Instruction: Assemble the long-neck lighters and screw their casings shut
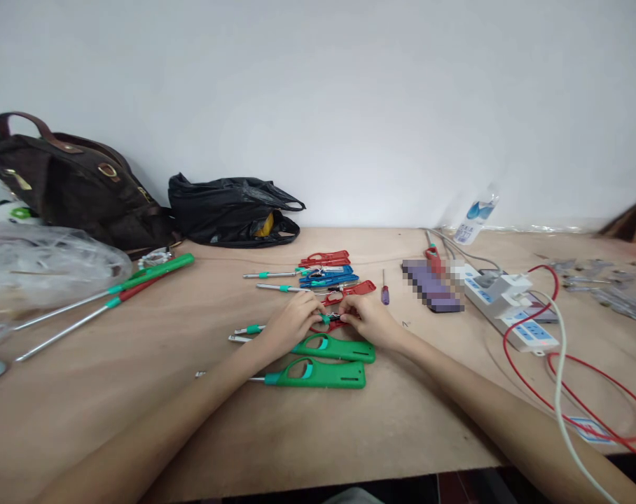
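Observation:
Both of my hands are closed over an opened red long-nosed lighter (333,326) in the middle of the table. My left hand (297,318) grips around its teal trigger and partly hides it. With its fingertips, my right hand (369,320) pinches at a small dark part inside the shell; the part's kind is too small to tell. Nearer to me lie a green lighter (344,348) and another green lighter (323,374), both whole. Beyond my fingers are a red lighter shell (361,288), opened blue lighters (328,276) and a farther red shell (328,257).
A purple-handled screwdriver (385,295), a purple phone (436,290) and a white power strip (522,329) with a red cable (512,360) lie right. Metal parts (623,297) are far right. A bottle (475,215), black bag (228,210), brown backpack (87,189) and lighters (155,273) stand or lie around.

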Demonstrator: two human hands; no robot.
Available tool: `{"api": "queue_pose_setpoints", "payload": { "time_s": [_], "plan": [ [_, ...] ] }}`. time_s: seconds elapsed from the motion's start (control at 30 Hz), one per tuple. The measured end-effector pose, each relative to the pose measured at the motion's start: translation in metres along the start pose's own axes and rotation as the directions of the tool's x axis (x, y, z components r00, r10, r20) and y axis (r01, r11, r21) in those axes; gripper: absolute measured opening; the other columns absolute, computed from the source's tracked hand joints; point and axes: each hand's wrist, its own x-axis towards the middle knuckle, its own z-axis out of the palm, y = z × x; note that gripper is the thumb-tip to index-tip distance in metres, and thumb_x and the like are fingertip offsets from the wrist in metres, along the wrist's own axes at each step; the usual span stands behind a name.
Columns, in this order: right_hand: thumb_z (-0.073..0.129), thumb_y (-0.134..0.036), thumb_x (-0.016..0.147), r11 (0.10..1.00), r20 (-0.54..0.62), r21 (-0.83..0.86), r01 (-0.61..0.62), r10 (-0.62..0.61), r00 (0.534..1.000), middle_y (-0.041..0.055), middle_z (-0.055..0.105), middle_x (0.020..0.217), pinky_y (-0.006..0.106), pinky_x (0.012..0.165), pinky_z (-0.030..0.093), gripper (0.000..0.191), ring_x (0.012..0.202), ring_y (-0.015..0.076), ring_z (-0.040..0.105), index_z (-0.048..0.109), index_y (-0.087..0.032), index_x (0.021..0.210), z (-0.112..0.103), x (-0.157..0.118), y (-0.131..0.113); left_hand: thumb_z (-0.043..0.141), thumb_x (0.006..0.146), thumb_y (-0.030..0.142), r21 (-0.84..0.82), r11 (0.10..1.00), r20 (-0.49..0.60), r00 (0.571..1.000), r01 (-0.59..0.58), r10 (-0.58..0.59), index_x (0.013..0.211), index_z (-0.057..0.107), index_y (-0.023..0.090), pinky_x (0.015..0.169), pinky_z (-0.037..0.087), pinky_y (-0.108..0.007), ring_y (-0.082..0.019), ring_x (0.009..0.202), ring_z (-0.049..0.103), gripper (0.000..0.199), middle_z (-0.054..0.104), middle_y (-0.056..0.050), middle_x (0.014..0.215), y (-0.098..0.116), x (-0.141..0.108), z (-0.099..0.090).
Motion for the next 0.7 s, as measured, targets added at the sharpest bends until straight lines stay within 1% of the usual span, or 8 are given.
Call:
{"api": "queue_pose_setpoints", "payload": {
  "time_s": [0.2, 0.33, 0.5, 0.7],
  "plan": [
    [0.055, -0.005, 0.078, 1.0, 0.002, 0.011, -0.012, 0.012, 1.0, 0.0016, 0.065, 0.076, 0.023, 0.062, 0.038, 0.013, 0.069, 0.0141, 0.057, 0.059, -0.017, 0.08, 0.0006, 0.0006, 0.0001, 0.046, 0.089, 0.015, -0.013, 1.0, 0.001, 1.0, -0.02, 0.02, 0.091, 0.059, 0.018, 0.084, 0.045, -0.035, -0.021, 0.094, 0.052, 0.014, 0.058, -0.006, 0.094, 0.002, -0.0003, 0.0004],
    [0.055, -0.005, 0.078, 1.0, -0.014, 0.001, -0.016, 0.016, 1.0, 0.0012, 0.064, 0.074, 0.023, 0.061, 0.038, 0.013, 0.067, 0.0137, 0.056, 0.059, -0.017, 0.079, 0.001, 0.0005, 0.0001, 0.046, 0.089, 0.014, 0.025, 0.999, 0.015, 0.999, -0.048, 0.048, 0.092, 0.06, 0.018, 0.083, 0.045, -0.034, -0.022, 0.096, 0.051, 0.015, 0.057, -0.006, 0.095, 0.0033, 0.0007, -0.0009],
    [0.054, -0.005, 0.078, 1.0, -0.001, 0.016, -0.019, 0.019, 1.0, 0.0014, 0.064, 0.076, 0.023, 0.062, 0.038, 0.013, 0.069, 0.0139, 0.056, 0.059, -0.017, 0.079, 0.0009, 0.0007, 0.0008, 0.045, 0.09, 0.014, 0.081, 0.993, 0.049, 0.995, -0.088, 0.084, 0.094, 0.061, 0.017, 0.081, 0.044, -0.033, -0.021, 0.094, 0.05, 0.017, 0.057, -0.007, 0.095, 0.0031, 0.002, -0.0017],
    [0.054, -0.006, 0.079, 0.999, 0.001, 0.042, -0.03, 0.03, 1.0, 0.0021, 0.064, 0.077, 0.025, 0.064, 0.039, 0.012, 0.07, 0.0147, 0.057, 0.059, -0.017, 0.08, 0.0012, 0.0007, 0.0019, 0.046, 0.087, 0.01, 0.15, 0.981, 0.063, 0.991, -0.123, 0.115, 0.096, 0.061, 0.016, 0.079, 0.044, -0.032, -0.021, 0.093, 0.05, 0.019, 0.056, -0.008, 0.097, 0.0066, 0.0015, -0.0021]
  ]
}}
